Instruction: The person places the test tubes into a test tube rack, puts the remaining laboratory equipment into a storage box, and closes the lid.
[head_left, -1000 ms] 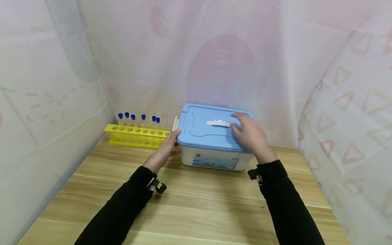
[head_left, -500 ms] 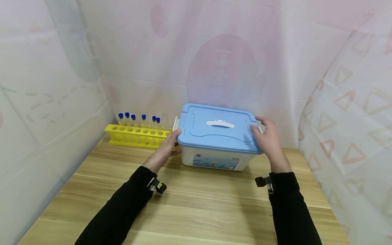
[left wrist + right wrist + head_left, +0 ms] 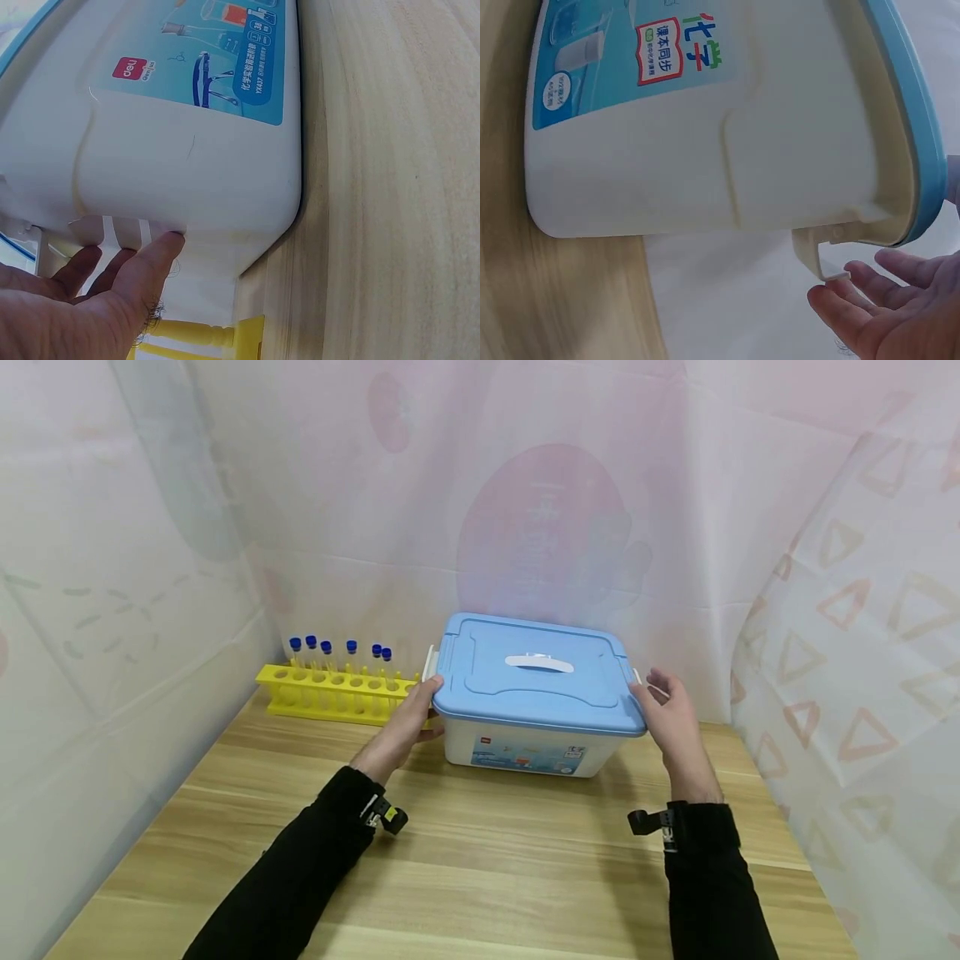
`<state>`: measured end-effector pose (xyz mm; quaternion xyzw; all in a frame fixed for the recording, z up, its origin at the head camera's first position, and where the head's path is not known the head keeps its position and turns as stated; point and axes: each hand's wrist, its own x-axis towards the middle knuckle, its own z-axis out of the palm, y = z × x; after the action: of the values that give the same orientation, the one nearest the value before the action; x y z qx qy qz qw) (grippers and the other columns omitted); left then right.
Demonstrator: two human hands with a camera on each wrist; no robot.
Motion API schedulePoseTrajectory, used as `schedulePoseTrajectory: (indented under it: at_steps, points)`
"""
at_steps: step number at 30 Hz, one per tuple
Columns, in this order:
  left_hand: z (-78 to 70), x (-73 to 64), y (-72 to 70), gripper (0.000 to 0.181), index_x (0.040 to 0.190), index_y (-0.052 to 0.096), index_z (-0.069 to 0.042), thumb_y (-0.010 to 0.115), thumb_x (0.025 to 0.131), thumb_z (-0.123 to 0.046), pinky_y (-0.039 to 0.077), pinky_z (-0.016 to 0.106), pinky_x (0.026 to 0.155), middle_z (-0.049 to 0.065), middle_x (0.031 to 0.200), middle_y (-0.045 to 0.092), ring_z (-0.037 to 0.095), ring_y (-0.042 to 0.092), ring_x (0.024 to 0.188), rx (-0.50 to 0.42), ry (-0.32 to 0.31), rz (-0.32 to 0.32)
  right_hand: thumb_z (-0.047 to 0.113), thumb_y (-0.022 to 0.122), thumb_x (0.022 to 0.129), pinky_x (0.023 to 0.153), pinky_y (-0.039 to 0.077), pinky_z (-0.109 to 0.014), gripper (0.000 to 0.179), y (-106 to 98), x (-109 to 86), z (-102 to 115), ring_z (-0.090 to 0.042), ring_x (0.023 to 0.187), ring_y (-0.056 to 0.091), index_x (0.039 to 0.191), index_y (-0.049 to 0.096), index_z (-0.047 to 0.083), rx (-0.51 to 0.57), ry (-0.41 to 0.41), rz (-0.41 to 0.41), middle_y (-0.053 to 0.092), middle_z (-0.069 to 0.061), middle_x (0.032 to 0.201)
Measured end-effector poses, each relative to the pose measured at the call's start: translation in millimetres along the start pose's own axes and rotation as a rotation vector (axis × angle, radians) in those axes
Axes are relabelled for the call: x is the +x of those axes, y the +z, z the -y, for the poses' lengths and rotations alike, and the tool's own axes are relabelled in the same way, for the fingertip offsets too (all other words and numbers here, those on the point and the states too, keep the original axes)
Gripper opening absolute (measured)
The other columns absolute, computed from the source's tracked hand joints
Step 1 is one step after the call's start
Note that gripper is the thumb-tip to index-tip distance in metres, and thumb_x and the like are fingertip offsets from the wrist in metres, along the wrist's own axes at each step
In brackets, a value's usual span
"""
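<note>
A white storage box [image 3: 459, 743] with a light-blue lid [image 3: 487, 693] stands on the table; a white carry handle [image 3: 540, 664] lies across the lid. At the box's left end my left hand [image 3: 402, 722] has its thumb on the lid corner, and its extended fingers [image 3: 161, 255] touch the side wall. My right hand [image 3: 675, 731] is at the right end, thumb by the lid edge. Its loosely bent fingers [image 3: 832, 304] are right at a cream side latch [image 3: 810, 255], which sticks out from the wall. Another latch [image 3: 431, 662] stands out on the left.
Behind my left hand, a yellow test tube rack [image 3: 322, 714] holds several clear tubes with blue caps [image 3: 352, 646]. The wooden table [image 3: 480, 860] reaches to a patterned curtain [image 3: 360, 527] behind the box, with more curtain on both sides.
My right hand has moved from above the lid, near the carry handle, rightward and down to the box's right end. My left hand and the box have stayed in place.
</note>
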<state>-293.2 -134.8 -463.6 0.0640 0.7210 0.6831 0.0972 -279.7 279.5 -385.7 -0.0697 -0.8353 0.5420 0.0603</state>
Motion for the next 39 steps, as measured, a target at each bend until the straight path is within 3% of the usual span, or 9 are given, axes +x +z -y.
schedulePoseTrajectory:
  at_steps: [10, 15, 17, 19, 23, 25, 27, 32, 39]
  points:
    - [1.2, 1.6, 0.8, 0.09, 0.189, 0.017, -0.02, 0.034, 0.118, -0.074, 0.04, 0.079, 0.137, 0.023, 0.191, 0.024, 0.055, 0.031, 0.177, 0.006, 0.003, 0.006, 0.038, 0.052, 0.122, 0.146, 0.036, -0.055, 0.086, 1, -2.9, -17, -0.042, 0.178, 0.036, 0.187, 0.01, -0.001, 0.096, 0.091, 0.075, 0.023, -0.029, 0.194]
    - [0.0, 1.3, 1.8, 0.091, 0.189, 0.017, -0.02, 0.035, 0.118, -0.074, 0.04, 0.079, 0.138, 0.023, 0.192, 0.023, 0.055, 0.031, 0.177, 0.004, -0.007, 0.002, 0.046, 0.049, 0.123, 0.145, 0.04, -0.048, 0.086, 2, -4.3, -21, -0.035, 0.171, 0.046, 0.187, 0.016, 0.0, 0.129, 0.127, 0.103, 0.03, -0.026, 0.192]
    - [-0.4, 0.7, 2.1, 0.091, 0.189, 0.017, -0.02, 0.035, 0.118, -0.074, 0.04, 0.079, 0.138, 0.023, 0.192, 0.023, 0.056, 0.031, 0.177, 0.004, -0.007, 0.004, 0.049, 0.05, 0.123, 0.138, 0.049, -0.034, 0.086, 2, -5.4, -21, -0.027, 0.162, 0.053, 0.187, 0.018, 0.001, 0.149, 0.143, 0.116, 0.033, -0.025, 0.191]
    - [-0.7, 0.1, 2.2, 0.091, 0.189, 0.018, -0.02, 0.035, 0.118, -0.074, 0.04, 0.079, 0.137, 0.023, 0.192, 0.023, 0.056, 0.031, 0.177, 0.007, -0.005, 0.007, 0.049, 0.05, 0.123, 0.123, 0.057, -0.019, 0.086, 2, -6.3, -22, -0.017, 0.15, 0.059, 0.187, 0.019, 0.001, 0.166, 0.155, 0.129, 0.034, -0.025, 0.19]
    - [0.1, 0.1, 2.0, 0.091, 0.19, 0.017, -0.021, 0.034, 0.118, -0.074, 0.041, 0.079, 0.137, 0.023, 0.192, 0.023, 0.056, 0.031, 0.177, 0.01, -0.004, 0.005, 0.044, 0.054, 0.123, 0.095, 0.056, -0.004, 0.086, 3, -7.4, -22, -0.011, 0.14, 0.06, 0.187, 0.017, 0.0, 0.191, 0.153, 0.142, 0.033, -0.027, 0.19]
    - [1.0, 0.5, 1.8, 0.091, 0.19, 0.017, -0.021, 0.034, 0.118, -0.075, 0.041, 0.079, 0.137, 0.023, 0.192, 0.023, 0.056, 0.032, 0.177, 0.01, -0.006, 0.001, 0.042, 0.054, 0.123, 0.097, 0.055, -0.005, 0.085, 3, -7.4, -22, -0.015, 0.146, 0.059, 0.187, 0.017, 0.001, 0.187, 0.148, 0.142, 0.033, -0.027, 0.19]
    - [1.7, 0.9, 1.6, 0.091, 0.19, 0.017, -0.021, 0.034, 0.118, -0.074, 0.041, 0.079, 0.137, 0.024, 0.192, 0.023, 0.056, 0.032, 0.177, 0.009, -0.007, -0.001, 0.041, 0.054, 0.122, 0.109, 0.056, -0.011, 0.085, 4, -7.2, -21, -0.021, 0.154, 0.055, 0.187, 0.016, 0.001, 0.178, 0.148, 0.141, 0.032, -0.028, 0.191]
    - [1.0, 0.8, 1.2, 0.091, 0.19, 0.017, -0.021, 0.034, 0.118, -0.073, 0.04, 0.079, 0.137, 0.024, 0.191, 0.025, 0.055, 0.032, 0.177, 0.012, -0.005, 0.006, 0.038, 0.055, 0.122, 0.14, 0.047, -0.039, 0.085, 5, -8.1, -19, -0.032, 0.166, 0.049, 0.187, 0.016, 0.001, 0.142, 0.134, 0.122, 0.032, -0.028, 0.191]
    - [-4.1, 0.0, -1.6, 0.087, 0.189, 0.024, -0.022, 0.034, 0.118, -0.073, 0.039, 0.08, 0.138, 0.023, 0.189, 0.031, 0.053, 0.035, 0.176, 0.014, 0.004, 0.014, 0.029, 0.056, 0.122, 0.143, 0.043, -0.051, 0.078, 6, -14.2, -12, -0.038, 0.176, 0.042, 0.188, 0.021, 0.008, 0.062, 0.042, 0.075, 0.03, -0.023, 0.193]
